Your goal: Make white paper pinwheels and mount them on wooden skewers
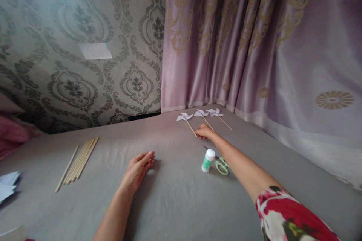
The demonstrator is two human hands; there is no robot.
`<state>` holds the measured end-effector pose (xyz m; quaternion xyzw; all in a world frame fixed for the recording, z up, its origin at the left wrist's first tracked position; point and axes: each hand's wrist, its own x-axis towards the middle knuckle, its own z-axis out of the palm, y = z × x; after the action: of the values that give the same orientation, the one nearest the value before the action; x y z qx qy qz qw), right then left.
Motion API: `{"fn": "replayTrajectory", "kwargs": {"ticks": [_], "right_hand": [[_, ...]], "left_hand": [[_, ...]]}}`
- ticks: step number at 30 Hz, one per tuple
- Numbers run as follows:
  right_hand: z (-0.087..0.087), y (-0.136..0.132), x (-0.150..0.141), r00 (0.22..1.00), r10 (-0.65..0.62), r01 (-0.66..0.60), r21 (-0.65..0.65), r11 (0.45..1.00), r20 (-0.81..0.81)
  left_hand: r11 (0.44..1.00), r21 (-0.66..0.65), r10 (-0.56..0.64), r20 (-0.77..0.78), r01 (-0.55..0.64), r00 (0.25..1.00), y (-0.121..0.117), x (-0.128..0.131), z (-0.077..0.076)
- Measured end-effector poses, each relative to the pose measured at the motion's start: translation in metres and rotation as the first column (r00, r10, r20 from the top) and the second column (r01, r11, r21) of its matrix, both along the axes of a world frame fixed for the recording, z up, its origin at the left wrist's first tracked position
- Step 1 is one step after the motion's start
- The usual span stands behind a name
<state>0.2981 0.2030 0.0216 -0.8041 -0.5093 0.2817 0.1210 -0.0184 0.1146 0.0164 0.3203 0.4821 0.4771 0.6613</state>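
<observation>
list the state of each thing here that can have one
glue stick: upright, capped
scissors: lying down, blades partly hidden
nearest pinwheel: assembled, lying down, stick held
other two pinwheels: assembled, lying down
loose sticks: lying down, one slightly apart
right hand: pinching stick end
left hand: empty
curtain: hanging in folds

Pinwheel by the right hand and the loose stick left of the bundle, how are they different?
The pinwheel has a white, pointy paper top; the loose stick is bare. The right hand is on the pinwheel's stick end, but no hand touches the loose stick. From its far end, the pinwheel slants rightward and the loose stick leftward. Both have a long, pale stick.
</observation>
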Motion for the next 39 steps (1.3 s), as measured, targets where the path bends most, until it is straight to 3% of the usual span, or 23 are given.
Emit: {"fn": "replayTrajectory", "kwargs": {"ticks": [5,9,16,22,27,33,36,39], "right_hand": [[0.001,-0.021,0.011,0.993,-0.080,0.083,0.024,0.996,-0.092],[0.003,-0.056,0.029,0.974,-0.152,0.171,0.106,0.980,-0.171],[0.007,-0.131,0.048,0.913,-0.248,0.333,0.242,0.911,-0.323],[0.015,-0.171,0.046,0.871,-0.271,0.423,0.343,0.839,-0.410],[0.021,-0.189,0.037,0.857,-0.223,0.440,0.435,0.786,-0.464],[0.025,-0.204,0.006,0.841,-0.056,0.387,0.527,0.756,-0.537],[0.025,-0.209,-0.018,0.841,0.049,0.306,0.548,0.778,-0.539],[0.018,-0.210,-0.044,0.855,0.184,0.148,0.568,0.809,-0.485]], "left_hand": [[1.000,0.014,-0.005,0.004,0.005,1.000,0.000,-0.001,-0.001],[1.000,0.023,-0.006,0.012,0.006,1.000,-0.001,0.000,0.001],[0.999,0.054,0.004,0.049,-0.007,0.999,-0.004,-0.001,-0.001],[0.977,0.214,-0.014,-0.053,0.025,0.998,-0.004,-0.001,-0.015],[0.937,0.342,0.015,-0.244,0.071,0.970,-0.001,0.000,-0.025],[0.918,0.365,-0.007,-0.383,0.159,0.924,0.001,0.003,-0.029],[0.909,0.368,-0.012,-0.448,0.197,0.894,0.000,0.005,-0.029],[0.899,0.372,-0.013,-0.505,0.231,0.863,-0.002,0.004,-0.027]]}}
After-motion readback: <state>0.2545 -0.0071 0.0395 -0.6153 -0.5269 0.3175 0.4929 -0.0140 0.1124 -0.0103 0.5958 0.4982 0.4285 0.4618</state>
